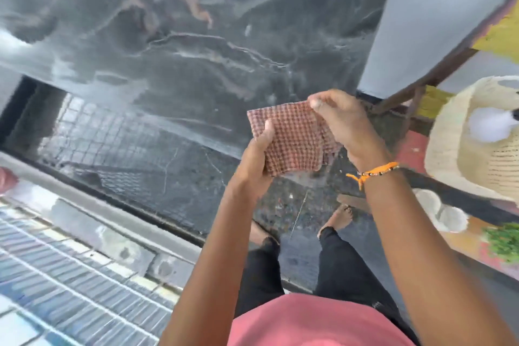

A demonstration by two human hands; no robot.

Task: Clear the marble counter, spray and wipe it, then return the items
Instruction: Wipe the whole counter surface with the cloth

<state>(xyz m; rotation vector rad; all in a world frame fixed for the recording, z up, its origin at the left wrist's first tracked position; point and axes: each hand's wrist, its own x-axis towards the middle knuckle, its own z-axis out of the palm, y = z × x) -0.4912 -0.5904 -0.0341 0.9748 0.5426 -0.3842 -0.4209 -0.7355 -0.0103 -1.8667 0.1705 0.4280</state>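
I hold a folded red-and-white checked cloth (295, 137) in the air with both hands, just over the near right corner of the dark grey marble counter (182, 36). My left hand (257, 154) grips its lower left edge from beneath. My right hand (339, 118), with an orange thread band at the wrist, pinches its top right corner. The marble surface is bare, glossy and streaked with pale veins.
A pale grey wall or pillar (438, 8) rises at the counter's right end. A cream woven basket (477, 143) sits on a colourful surface at the right, with green leaves (502, 241) near it. Tiled wall and a ledge (84, 247) run at lower left. My bare feet stand on the dark floor below.
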